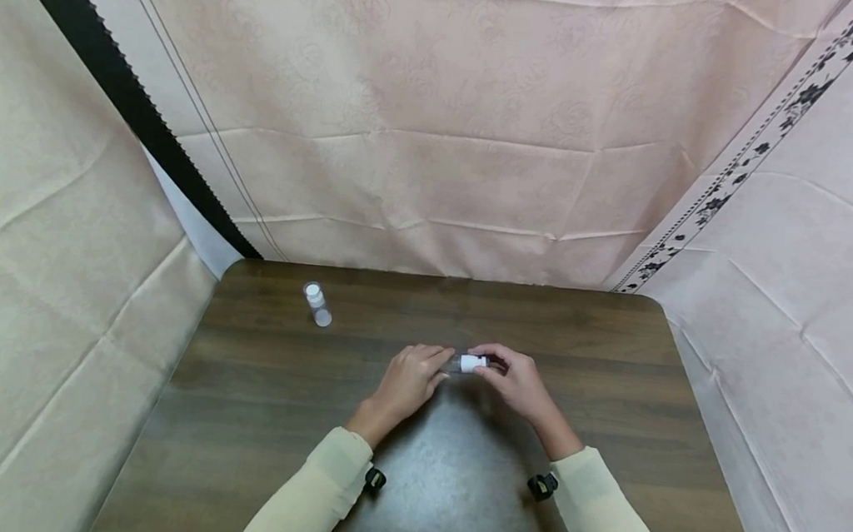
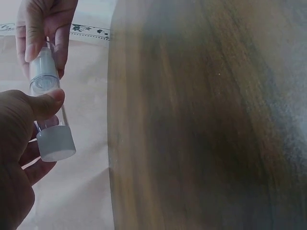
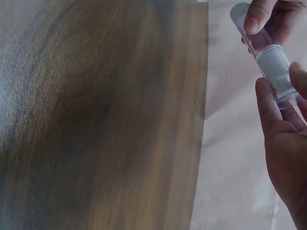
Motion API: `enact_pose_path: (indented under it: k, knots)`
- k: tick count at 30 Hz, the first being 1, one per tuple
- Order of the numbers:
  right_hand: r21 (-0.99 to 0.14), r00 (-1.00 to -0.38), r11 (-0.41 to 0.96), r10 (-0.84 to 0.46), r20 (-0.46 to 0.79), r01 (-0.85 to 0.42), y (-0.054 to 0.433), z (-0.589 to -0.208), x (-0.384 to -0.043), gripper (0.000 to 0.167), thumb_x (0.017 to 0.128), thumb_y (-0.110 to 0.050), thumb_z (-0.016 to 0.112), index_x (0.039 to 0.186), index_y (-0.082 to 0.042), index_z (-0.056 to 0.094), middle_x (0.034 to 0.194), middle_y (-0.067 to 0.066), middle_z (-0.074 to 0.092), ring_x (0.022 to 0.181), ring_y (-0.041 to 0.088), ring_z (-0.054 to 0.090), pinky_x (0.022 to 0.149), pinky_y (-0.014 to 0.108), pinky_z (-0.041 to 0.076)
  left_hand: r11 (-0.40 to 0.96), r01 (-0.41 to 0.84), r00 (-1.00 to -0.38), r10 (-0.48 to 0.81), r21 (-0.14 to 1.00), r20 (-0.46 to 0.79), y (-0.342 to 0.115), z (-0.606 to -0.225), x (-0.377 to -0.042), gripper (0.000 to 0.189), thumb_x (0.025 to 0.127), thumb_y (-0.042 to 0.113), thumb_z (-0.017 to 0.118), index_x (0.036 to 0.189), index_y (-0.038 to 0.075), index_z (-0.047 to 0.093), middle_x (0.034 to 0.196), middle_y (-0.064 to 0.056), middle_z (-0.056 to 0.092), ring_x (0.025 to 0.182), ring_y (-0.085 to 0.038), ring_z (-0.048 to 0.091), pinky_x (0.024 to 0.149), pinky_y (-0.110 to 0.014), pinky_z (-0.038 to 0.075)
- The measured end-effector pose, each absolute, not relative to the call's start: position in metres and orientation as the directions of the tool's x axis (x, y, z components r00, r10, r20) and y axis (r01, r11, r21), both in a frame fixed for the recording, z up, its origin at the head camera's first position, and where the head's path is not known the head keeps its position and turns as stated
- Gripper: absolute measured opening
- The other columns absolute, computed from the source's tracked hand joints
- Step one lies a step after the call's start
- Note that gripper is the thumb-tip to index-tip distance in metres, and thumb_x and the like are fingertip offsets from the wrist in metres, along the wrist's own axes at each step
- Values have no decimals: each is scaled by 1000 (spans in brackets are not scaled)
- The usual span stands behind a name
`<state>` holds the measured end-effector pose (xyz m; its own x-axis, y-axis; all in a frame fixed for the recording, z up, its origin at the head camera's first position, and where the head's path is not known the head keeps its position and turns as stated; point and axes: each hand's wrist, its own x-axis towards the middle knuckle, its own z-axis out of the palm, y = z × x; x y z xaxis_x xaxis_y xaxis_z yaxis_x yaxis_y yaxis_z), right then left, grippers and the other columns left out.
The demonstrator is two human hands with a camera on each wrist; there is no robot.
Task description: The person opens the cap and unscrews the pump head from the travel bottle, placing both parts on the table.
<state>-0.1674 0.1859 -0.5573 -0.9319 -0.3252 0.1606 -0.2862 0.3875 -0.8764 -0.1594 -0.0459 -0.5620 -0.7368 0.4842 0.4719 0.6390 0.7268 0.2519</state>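
Between both hands, above the table, is a small clear cylindrical bottle (image 1: 473, 364) with a white collar and a white base (image 2: 56, 143). My left hand (image 1: 404, 381) grips its clear body near the base, thumb across the front in the left wrist view. At the other end my right hand (image 1: 521, 382) pinches the bottle by the white collar (image 3: 275, 70) and its clear tip, with thumb and fingers on opposite sides. The fingers hide part of the bottle. A similar clear bottle with white ends (image 1: 317, 304) lies apart on the table, toward the back left.
The brown wooden table (image 1: 249, 419) has rounded far corners. Pale cloth (image 1: 437, 133) hangs behind it and on both sides, with a black band on the left and a floral strip (image 1: 734, 173) on the right. Both wrists carry small black devices (image 1: 542, 485).
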Motion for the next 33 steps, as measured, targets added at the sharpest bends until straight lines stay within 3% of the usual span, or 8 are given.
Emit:
enact_pose_path:
  k: [6, 12, 21, 28, 33]
  knots:
    - [-887, -922, 366, -358, 145, -281, 197, -551, -166, 26, 95, -9, 73, 122, -8, 73, 120, 12, 74, 104, 23, 70, 84, 25, 59, 731, 612, -773, 473, 303, 423, -55, -566, -157, 41, 87, 16, 84, 126, 7, 74, 118, -8, 76, 106, -24, 73, 90, -40, 60]
    - [-875, -937, 404, -321, 139, -268, 206, -544, -166, 26, 93, -10, 75, 119, -9, 73, 116, 12, 74, 97, 16, 71, 80, 21, 59, 730, 596, -779, 425, 335, 461, -63, -569, -154, 43, 84, 15, 86, 124, 7, 74, 116, -9, 76, 105, -25, 73, 88, -40, 60]
    - [-855, -940, 419, -279, 198, -305, 206, -545, -171, 28, 92, -7, 77, 119, -6, 71, 117, 14, 72, 100, 22, 70, 86, 30, 61, 733, 562, -799, 362, 382, 481, -66, -575, -154, 43, 85, 18, 85, 124, 4, 73, 116, -11, 76, 107, -26, 73, 88, -38, 61]
    - [-747, -935, 567, -265, 234, -347, 204, -546, -180, 26, 91, -10, 79, 117, -8, 71, 112, 6, 71, 96, 20, 71, 86, 41, 61, 714, 553, -798, 306, 430, 519, -71, -578, -155, 44, 83, 15, 87, 123, 1, 73, 116, -14, 76, 106, -27, 74, 88, -39, 61]
    - [-675, -925, 635, -295, 238, -376, 198, -551, -192, 25, 91, -8, 78, 116, -7, 70, 112, 9, 68, 96, 23, 71, 85, 43, 62, 708, 554, -793, 287, 439, 538, -72, -578, -156, 44, 82, 14, 88, 122, 1, 74, 114, -15, 76, 104, -28, 74, 86, -39, 62]
